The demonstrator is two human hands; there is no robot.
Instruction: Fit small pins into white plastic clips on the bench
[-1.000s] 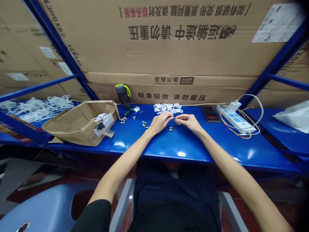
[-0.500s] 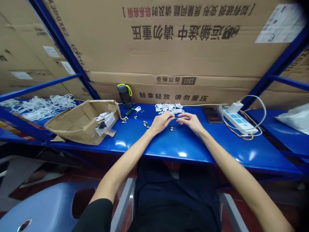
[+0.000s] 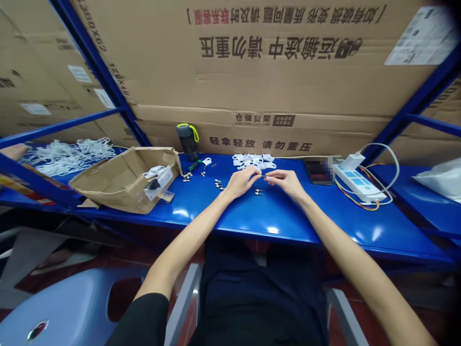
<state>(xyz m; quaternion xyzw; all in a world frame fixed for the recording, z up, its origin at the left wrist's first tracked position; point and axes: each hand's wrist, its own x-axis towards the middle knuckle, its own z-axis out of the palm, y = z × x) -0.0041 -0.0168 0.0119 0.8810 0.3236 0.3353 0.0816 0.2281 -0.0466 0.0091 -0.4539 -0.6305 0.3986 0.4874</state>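
Note:
My left hand [image 3: 245, 182] is closed in a pinch above the blue tabletop, its fingertips on one end of a small thin screw-like piece [image 3: 263, 176]. From the other side my right hand [image 3: 286, 182] pinches the same piece between thumb and fingers. The piece is too small to make out fully. Just below the hands lie a couple of small screws with pale sleeves [image 3: 258, 192]. More such screws [image 3: 218, 183] lie left of my left hand. Behind the hands is a pile of white plastic parts [image 3: 253, 161].
On the left stand an open cardboard box [image 3: 108, 185] and a dark bottle [image 3: 188, 143], with a green-handled screwdriver [image 3: 195, 166] nearby. A dark tray [image 3: 318, 171] and a power strip [image 3: 360, 182] lie right. Another person's hand [image 3: 14, 152] is beside white cords [image 3: 72, 156].
My right fingers have drawn closer together and nearer to my left fingertips around the thin piece. Another person's hand has appeared at the far left. The view has shifted slightly.

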